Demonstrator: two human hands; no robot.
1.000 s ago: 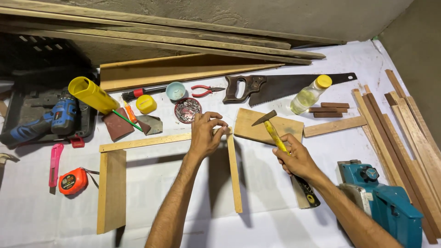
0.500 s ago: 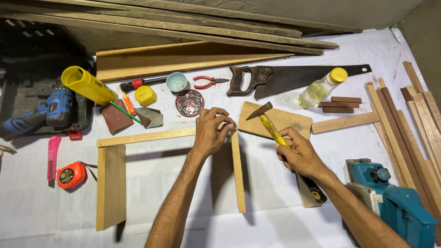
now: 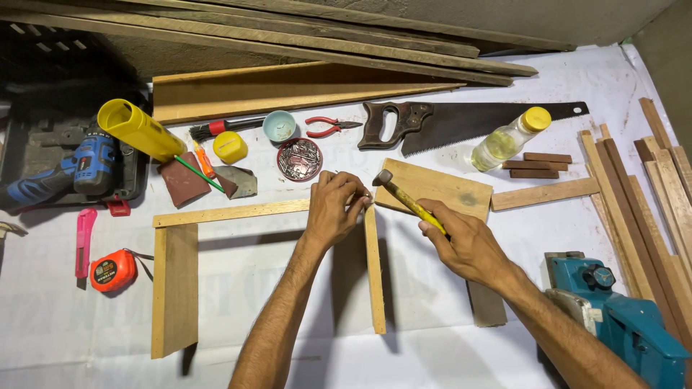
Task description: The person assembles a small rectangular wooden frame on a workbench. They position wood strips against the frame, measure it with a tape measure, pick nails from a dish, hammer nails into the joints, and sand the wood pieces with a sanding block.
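A U-shaped wooden frame (image 3: 231,212) lies on the white table cover, with a left board (image 3: 175,288) and a right upright board (image 3: 374,270). My left hand (image 3: 335,207) pinches at the frame's top right corner, fingertips together as if on a small nail, which is too small to see. My right hand (image 3: 465,245) grips a yellow-handled hammer (image 3: 406,199), whose head hovers just right of my left fingertips.
A tin of nails (image 3: 299,158), red pliers (image 3: 328,127), handsaw (image 3: 461,122), oil bottle (image 3: 508,139), yellow tube (image 3: 140,130), blue drill (image 3: 68,173), orange tape measure (image 3: 114,269), pink cutter (image 3: 84,238), teal planer (image 3: 620,324) and wood strips (image 3: 649,202) surround the frame.
The hammer head has swung left and down, closer to my left fingertips at the frame corner. My left hand stays at the corner.
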